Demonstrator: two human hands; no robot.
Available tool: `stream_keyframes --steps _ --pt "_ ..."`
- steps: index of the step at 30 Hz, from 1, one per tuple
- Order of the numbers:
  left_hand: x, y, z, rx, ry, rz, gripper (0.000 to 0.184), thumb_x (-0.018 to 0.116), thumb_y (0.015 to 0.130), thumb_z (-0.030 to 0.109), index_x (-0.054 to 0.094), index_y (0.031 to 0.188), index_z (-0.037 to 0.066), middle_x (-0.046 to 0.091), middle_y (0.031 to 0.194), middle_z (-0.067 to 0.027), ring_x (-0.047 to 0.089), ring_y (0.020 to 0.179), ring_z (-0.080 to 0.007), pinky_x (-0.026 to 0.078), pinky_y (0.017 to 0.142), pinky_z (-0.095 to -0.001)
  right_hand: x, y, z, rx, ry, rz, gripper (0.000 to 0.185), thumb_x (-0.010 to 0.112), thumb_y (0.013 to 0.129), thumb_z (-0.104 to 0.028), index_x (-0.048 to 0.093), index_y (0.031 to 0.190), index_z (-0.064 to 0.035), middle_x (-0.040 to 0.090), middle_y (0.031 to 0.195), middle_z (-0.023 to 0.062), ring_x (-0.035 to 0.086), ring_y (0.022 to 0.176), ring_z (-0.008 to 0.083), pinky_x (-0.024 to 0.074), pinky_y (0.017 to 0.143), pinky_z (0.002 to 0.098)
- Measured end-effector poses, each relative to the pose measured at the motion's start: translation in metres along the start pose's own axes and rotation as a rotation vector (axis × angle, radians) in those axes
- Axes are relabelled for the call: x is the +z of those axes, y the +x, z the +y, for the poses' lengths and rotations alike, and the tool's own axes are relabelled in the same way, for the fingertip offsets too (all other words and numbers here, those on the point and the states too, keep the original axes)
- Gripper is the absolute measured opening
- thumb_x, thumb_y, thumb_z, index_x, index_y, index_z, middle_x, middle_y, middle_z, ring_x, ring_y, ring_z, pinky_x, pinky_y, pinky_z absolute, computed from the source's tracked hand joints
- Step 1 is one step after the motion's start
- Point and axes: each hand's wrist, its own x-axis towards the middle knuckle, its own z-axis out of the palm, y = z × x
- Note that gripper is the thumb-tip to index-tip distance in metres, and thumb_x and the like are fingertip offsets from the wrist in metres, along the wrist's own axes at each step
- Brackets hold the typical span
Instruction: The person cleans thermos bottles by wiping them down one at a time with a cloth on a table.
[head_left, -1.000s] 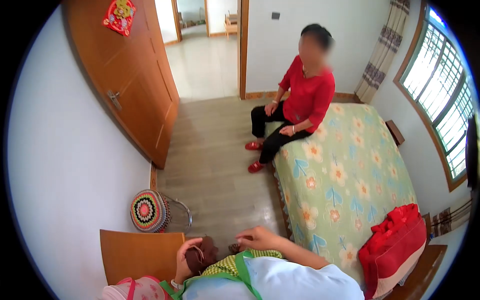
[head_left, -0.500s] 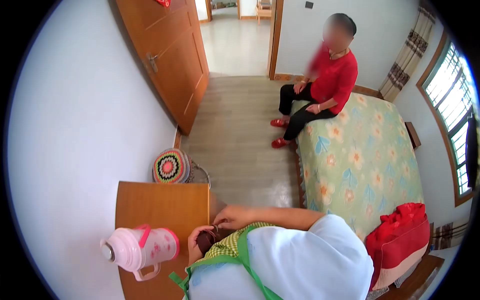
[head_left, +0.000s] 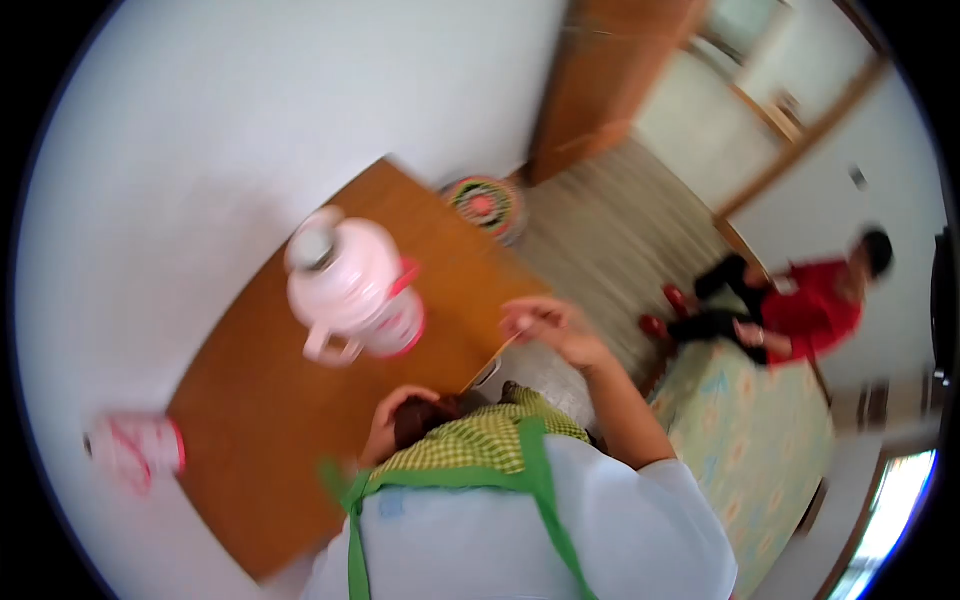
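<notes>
My left hand (head_left: 382, 424) is wrapped round a dark brown rounded bundle (head_left: 414, 420), held low against the green-checked apron (head_left: 470, 440). The bundle is partly covered by my fingers and the apron, and its exact kind does not show. My right hand (head_left: 548, 328) is raised apart from it, over the table's near right edge, with thumb and fingers drawn together. A thin pale line runs below these fingertips; blur hides whether it is a strand or the table edge. Nearest to my left hand on the brown table (head_left: 270, 450) stands a pink-and-white thermos flask (head_left: 345, 280).
A second pink flowered flask (head_left: 140, 445) is at the table's left edge. Beyond the table is a round stool with a crocheted cover (head_left: 483, 204). A person in red (head_left: 815, 310) sits on the flowered bed (head_left: 745, 440). The wooden door (head_left: 610, 80) stands open.
My view has swung left and tilted, bringing more table and the second flask into sight. My right hand has moved up and away from the brown bundle; my left hand stays on it.
</notes>
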Motion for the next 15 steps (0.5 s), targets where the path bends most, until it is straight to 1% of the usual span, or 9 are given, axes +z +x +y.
stream_keyframes --steps 2,4,6,8,9,11,12,14,15 --pt "0.003 -0.001 0.036 -0.045 0.075 0.095 0.026 0.061 0.089 0.011 0.055 0.111 -0.003 0.063 0.111 -0.0185 0.062 0.104 -0.0255 0.047 0.094 -0.0358 0.020 0.027 -0.009 -0.027 -0.089 0.033 0.035 0.065 0.090 -0.013 0.058 0.123 -0.0021 0.066 0.108 0.0080 0.062 0.099 0.0156 0.0511 0.086 0.0301" --pt "-0.016 -0.022 0.031 0.091 0.093 0.168 0.033 0.069 0.082 0.008 0.055 0.111 0.000 0.065 0.107 -0.0158 0.064 0.099 -0.0244 0.050 0.089 -0.0340 0.035 0.044 -0.013 0.036 -0.137 -0.015 0.038 0.066 0.090 -0.012 0.057 0.125 -0.0021 0.064 0.113 0.0078 0.061 0.103 0.0152 0.0501 0.088 0.0300" --pt "0.005 -0.030 0.028 0.145 0.018 0.197 0.042 0.074 0.077 0.006 0.054 0.114 0.001 0.065 0.105 -0.0144 0.064 0.097 -0.0237 0.051 0.088 -0.0333 0.025 0.048 -0.028 -0.238 -0.250 0.093 0.053 0.070 0.087 -0.014 0.048 0.133 -0.0020 0.058 0.126 0.0106 0.056 0.114 0.0185 0.0464 0.095 0.0326" --pt "-0.025 -0.046 0.032 0.399 -0.039 0.480 0.047 0.075 0.076 0.008 0.052 0.116 0.001 0.065 0.103 -0.0145 0.064 0.097 -0.0226 0.051 0.088 -0.0347 0.069 0.087 -0.018 -0.276 -0.404 0.027 0.061 0.072 0.085 -0.016 0.043 0.137 -0.0018 0.053 0.132 0.0124 0.052 0.119 0.0209 0.0437 0.098 0.0348" --pt "-0.026 -0.043 0.035 0.448 0.174 0.421 0.046 0.073 0.080 0.012 0.050 0.118 0.001 0.064 0.107 -0.0155 0.062 0.102 -0.0234 0.050 0.090 -0.0369 0.069 0.093 -0.027 -0.368 -0.501 0.041 0.071 0.074 0.083 -0.017 0.038 0.141 -0.0015 0.048 0.138 0.0142 0.048 0.125 0.0234 0.0410 0.102 0.0370" --pt "-0.029 -0.027 0.062 0.583 0.370 0.780 0.043 0.066 0.086 0.021 0.048 0.119 0.000 0.058 0.110 -0.0188 0.059 0.101 -0.0244 0.050 0.088 -0.0346 0.092 0.125 -0.026 -0.400 -0.644 -0.019 0.077 0.076 0.080 -0.020 0.035 0.142 -0.0007 0.045 0.140 0.0158 0.046 0.128 0.0253 0.0385 0.104 0.0385" --pt "-0.027 -0.021 0.084 0.584 0.389 0.779 0.043 0.066 0.086 0.021 0.048 0.119 0.000 0.058 0.110 -0.0188 0.059 0.101 -0.0244 0.050 0.088 -0.0346 0.098 0.124 -0.035 -0.467 -0.735 -0.003 0.083 0.078 0.078 -0.023 0.033 0.143 0.0000 0.042 0.143 0.0174 0.043 0.130 0.0272 0.0360 0.106 0.0399" --pt "-0.055 -0.007 0.094 0.565 -0.351 0.625 0.042 0.057 0.091 0.017 0.046 0.127 0.000 0.056 0.120 -0.0165 0.056 0.111 -0.0248 0.046 0.095 -0.0329 0.120 0.141 -0.025 -0.494 -0.842 -0.040 0.085 0.080 0.077 -0.026 0.033 0.143 0.0006 0.042 0.142 0.0180 0.043 0.130 0.0276 0.0358 0.106 0.0398" --pt "-0.056 0.002 0.105 0.563 -0.341 0.626 0.042 0.057 0.091 0.017 0.046 0.127 0.000 0.056 0.120 -0.0165 0.056 0.111 -0.0248 0.046 0.095 -0.0329 0.129 0.140 -0.027 -0.535 -0.907 -0.019 0.087 0.081 0.075 -0.028 0.033 0.142 0.0012 0.042 0.142 0.0186 0.043 0.130 0.0280 0.0356 0.106 0.0397"
